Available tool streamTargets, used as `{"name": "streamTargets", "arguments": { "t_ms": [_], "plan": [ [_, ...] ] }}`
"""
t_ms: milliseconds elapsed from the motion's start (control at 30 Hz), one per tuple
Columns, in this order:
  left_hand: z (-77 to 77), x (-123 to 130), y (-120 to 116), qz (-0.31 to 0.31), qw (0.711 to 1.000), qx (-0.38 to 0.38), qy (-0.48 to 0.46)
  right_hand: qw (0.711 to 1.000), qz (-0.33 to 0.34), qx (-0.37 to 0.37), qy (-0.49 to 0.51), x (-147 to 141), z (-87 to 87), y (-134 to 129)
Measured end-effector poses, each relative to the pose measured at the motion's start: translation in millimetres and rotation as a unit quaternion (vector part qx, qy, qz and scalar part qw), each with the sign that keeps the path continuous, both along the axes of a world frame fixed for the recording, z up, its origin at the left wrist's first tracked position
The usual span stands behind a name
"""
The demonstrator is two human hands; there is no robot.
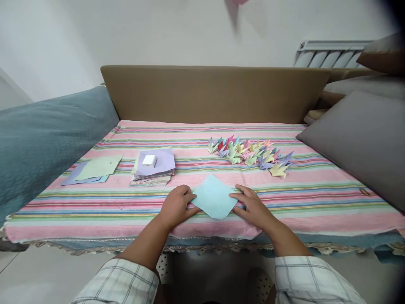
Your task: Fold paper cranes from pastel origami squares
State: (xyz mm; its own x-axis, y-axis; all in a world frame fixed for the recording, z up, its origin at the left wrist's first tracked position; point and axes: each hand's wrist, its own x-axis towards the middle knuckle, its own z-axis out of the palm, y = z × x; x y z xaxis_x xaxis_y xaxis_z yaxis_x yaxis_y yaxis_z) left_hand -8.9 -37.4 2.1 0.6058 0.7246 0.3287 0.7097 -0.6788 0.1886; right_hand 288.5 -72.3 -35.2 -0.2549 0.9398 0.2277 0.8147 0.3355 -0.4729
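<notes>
The pale blue sheet of paper [214,196] sits turned like a diamond in the lower middle of the frame, one corner pointing away from me and one toward me. To handle it well, I think I should touch only the side corners, lightly and evenly, so that neither side pulls the sheet askew. It is thin and would likely crease under a hard squeeze, and the soft striped cloth [104,211] beneath probably gives little backing, so any pressing is best done gently, with the edges squared up first.

The sheet lies between my hands, which are apart: my left hand [176,205] is at its left corner and my right hand [253,207] at its right, fingertips touching the paper. I can't tell how firmly either one grips it.

Farther out, a stack of paper [155,169] with a small white block [149,160] on top is left of centre, loose sheets [99,167] lie beyond it toward the left edge, and folded paper birds [249,154] are grouped right of centre.
</notes>
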Motion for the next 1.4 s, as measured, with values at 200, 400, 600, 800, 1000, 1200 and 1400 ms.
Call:
{"name": "streamTargets", "arguments": {
  "t_ms": [200,400,600,800,1000,1200,1400],
  "plan": [
    [0.0,-5,-1,0.027,1.000,0.009,0.001,0.999,-0.019,-0.004,0.049,6,-3.7,3],
    [-1.3,-4,0,0.030,0.999,0.018,-0.020,0.998,-0.031,-0.017,0.059,5,-1.6,5],
    [-6.4,-8,5,0.046,0.995,-0.024,-0.088,0.994,-0.057,-0.039,0.087,2,5.0,7],
    [-8.9,-8,7,0.067,0.988,-0.047,-0.127,0.991,-0.077,-0.017,0.111,2,2.4,15],
    [-9.5,-7,8,0.076,0.986,-0.044,-0.144,0.987,-0.102,0.017,0.125,0,-7.2,20],
    [-10.1,-5,8,0.088,0.986,-0.033,-0.139,0.983,-0.128,0.036,0.130,-5,-9.6,21],
    [-9.0,-2,6,0.128,0.982,-0.028,-0.138,0.979,-0.156,0.037,0.127,-12,-4.9,19]
  ]
}}
